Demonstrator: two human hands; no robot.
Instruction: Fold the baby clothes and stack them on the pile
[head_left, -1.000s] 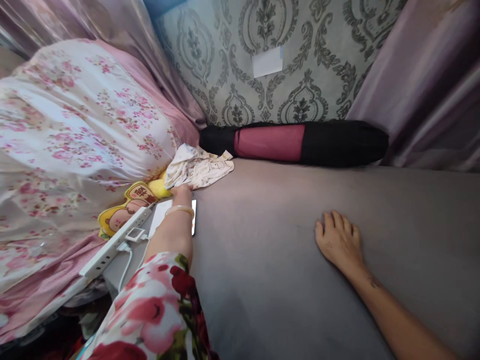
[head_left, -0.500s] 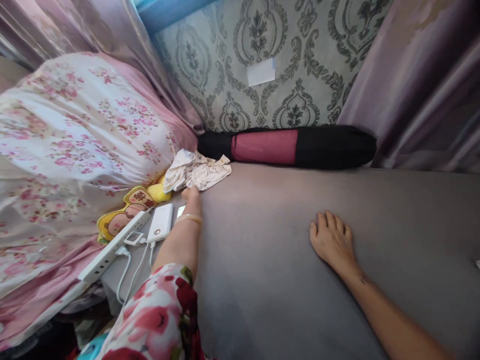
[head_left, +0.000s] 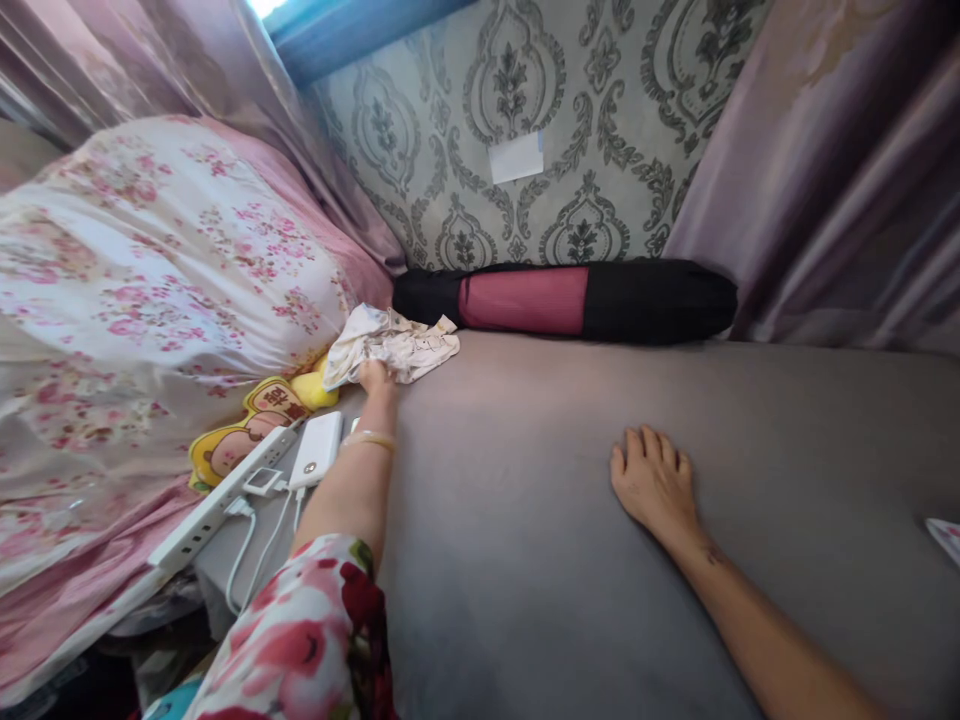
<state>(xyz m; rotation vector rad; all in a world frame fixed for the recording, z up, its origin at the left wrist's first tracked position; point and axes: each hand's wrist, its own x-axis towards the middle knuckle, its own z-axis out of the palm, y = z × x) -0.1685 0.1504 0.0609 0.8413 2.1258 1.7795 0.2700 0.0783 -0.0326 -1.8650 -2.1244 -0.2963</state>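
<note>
A crumpled cream printed garment (head_left: 416, 345) lies at the far left of the grey bed sheet (head_left: 525, 480). My left hand (head_left: 377, 376), a bangle on its wrist, reaches to the garment's near edge; its fingers look curled on the fabric, though they are partly hidden. My right hand (head_left: 654, 482) rests palm down on the sheet, fingers stretched out, holding nothing. Left of my left forearm lies a white power bank (head_left: 318, 450) with a cable plugged in. Most of a phone is covered by my left wrist.
A white power strip (head_left: 225, 500) with plugs runs along the left edge, beside a yellow plush toy (head_left: 240, 450). A floral cover (head_left: 187, 240) bulges behind it. Against the patterned wall (head_left: 525, 90) lies a long black bag (head_left: 656, 302) with a pink panel.
My left hand first shifted right, uncovering the power bank, then closed in on the garment's near edge. My right hand stays flat on the sheet. The view has tilted up and turned slightly right.
</note>
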